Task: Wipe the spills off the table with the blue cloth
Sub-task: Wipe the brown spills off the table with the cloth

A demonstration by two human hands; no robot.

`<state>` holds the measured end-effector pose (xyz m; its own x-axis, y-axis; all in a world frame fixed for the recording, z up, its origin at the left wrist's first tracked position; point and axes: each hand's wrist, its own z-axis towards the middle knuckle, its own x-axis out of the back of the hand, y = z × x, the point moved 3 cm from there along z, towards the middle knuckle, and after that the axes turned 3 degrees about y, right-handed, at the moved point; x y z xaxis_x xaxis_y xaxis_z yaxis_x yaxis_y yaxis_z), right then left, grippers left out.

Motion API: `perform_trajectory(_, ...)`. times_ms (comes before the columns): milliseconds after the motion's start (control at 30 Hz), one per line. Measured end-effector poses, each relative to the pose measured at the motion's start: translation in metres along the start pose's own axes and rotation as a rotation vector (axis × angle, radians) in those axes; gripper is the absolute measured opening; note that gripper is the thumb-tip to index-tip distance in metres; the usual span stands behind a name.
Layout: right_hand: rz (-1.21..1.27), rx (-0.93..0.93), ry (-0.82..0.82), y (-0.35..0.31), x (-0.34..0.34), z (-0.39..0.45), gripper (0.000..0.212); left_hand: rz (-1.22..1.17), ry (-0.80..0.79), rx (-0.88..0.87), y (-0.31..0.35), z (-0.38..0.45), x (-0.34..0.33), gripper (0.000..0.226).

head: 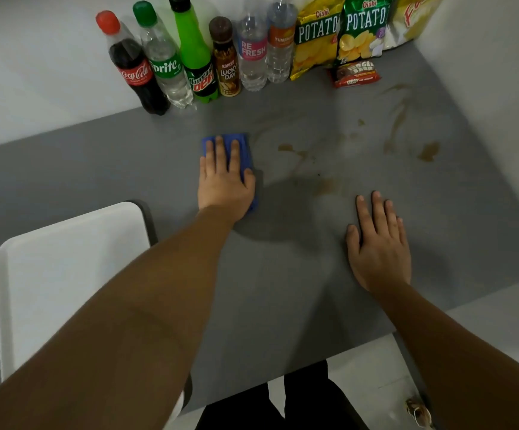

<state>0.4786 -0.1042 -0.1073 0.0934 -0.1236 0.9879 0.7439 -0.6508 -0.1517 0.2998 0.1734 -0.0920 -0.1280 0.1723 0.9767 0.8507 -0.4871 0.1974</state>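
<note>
A folded blue cloth (242,144) lies on the grey table (283,274) near its middle. My left hand (224,181) presses flat on top of it, fingers spread, covering most of the cloth. Brown spills mark the table to the right of the cloth: a small puddle (285,147), a faint patch (326,186), a long streak (399,119) and a blot (428,151) farther right. My right hand (379,243) rests flat on the bare table, palm down, holding nothing, below the spills.
Several drink bottles (196,57) stand in a row along the table's far edge by the wall. Potato chip bags (341,32) and a small snack pack (355,74) are at the back right. A white chair (66,274) stands at the left.
</note>
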Motion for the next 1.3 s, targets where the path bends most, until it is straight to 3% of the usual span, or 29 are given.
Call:
perform_trajectory(233, 0.025, 0.008, 0.019, 0.001, -0.002, 0.000, 0.061, -0.009, -0.024, -0.124, 0.049, -0.066, -0.020, 0.071)
perform_trajectory(533, 0.050, 0.003, 0.011, 0.001, -0.001, -0.001, 0.061, -0.040, 0.015, -0.107, -0.022, -0.109, -0.010, 0.071)
perform_trajectory(900, 0.017, -0.003, -0.019, 0.000, 0.000, 0.001, 0.061, -0.030, 0.067, 0.007, -0.051, -0.030, 0.001, 0.072)
perform_trajectory(1067, 0.005, -0.011, -0.022, 0.000, 0.000, 0.001, 0.062, -0.013, 0.071, 0.041, -0.030, 0.013, 0.001, 0.072)
perform_trajectory(1300, 0.007, -0.016, -0.014, 0.000, 0.000, 0.001, 0.063, -0.020, 0.045, -0.054, 0.025, 0.049, -0.005, 0.071)
